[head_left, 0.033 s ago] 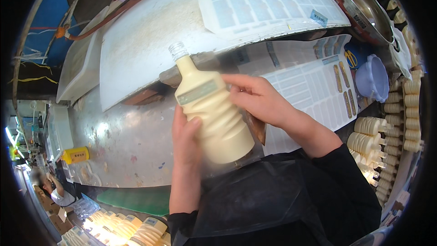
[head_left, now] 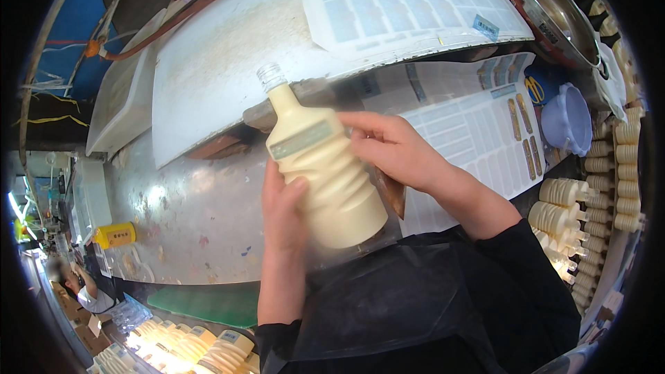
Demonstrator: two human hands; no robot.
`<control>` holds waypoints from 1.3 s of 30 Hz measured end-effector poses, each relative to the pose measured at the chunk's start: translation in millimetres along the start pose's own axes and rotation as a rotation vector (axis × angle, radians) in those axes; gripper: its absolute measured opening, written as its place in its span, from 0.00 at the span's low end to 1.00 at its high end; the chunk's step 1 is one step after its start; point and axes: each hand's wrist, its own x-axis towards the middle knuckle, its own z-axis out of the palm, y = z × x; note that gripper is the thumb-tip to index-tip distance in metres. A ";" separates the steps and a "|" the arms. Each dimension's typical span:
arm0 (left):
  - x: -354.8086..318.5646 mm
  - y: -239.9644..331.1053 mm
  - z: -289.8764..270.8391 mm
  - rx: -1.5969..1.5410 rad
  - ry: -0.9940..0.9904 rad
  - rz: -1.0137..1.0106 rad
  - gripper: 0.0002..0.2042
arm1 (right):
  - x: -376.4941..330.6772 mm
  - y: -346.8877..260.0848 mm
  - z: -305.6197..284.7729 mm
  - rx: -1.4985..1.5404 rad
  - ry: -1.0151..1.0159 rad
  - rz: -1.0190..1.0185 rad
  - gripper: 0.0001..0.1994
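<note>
Bottle (head_left: 325, 180) back — behind left hand (head_left: 282, 211)

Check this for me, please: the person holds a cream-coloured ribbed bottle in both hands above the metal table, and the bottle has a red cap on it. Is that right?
Not quite. The cream-coloured ribbed bottle has no red cap: its threaded neck is clear and bare. The rest stands: the left hand and the right hand both hold it above the metal table, as the head view shows.

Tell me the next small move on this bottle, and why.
Probably smooth the label flat with the right hand. The left hand holds the cream bottle from below, and the right fingers rest at the label's edge.
</note>
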 end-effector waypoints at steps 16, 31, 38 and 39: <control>24.3 7.5 1.6 -0.107 0.208 0.087 0.14 | 33.7 -0.7 2.6 -0.155 0.090 -0.006 0.14; 29.9 -1.1 -4.5 -0.123 0.240 0.120 0.12 | 35.8 2.6 8.6 -0.191 0.150 -0.006 0.13; 29.0 1.1 -1.3 -0.078 0.231 0.118 0.14 | 34.8 0.5 9.0 -0.212 0.150 -0.004 0.13; 28.1 2.9 -0.2 -0.064 0.226 0.115 0.15 | 35.0 1.3 6.6 -0.164 0.149 -0.025 0.14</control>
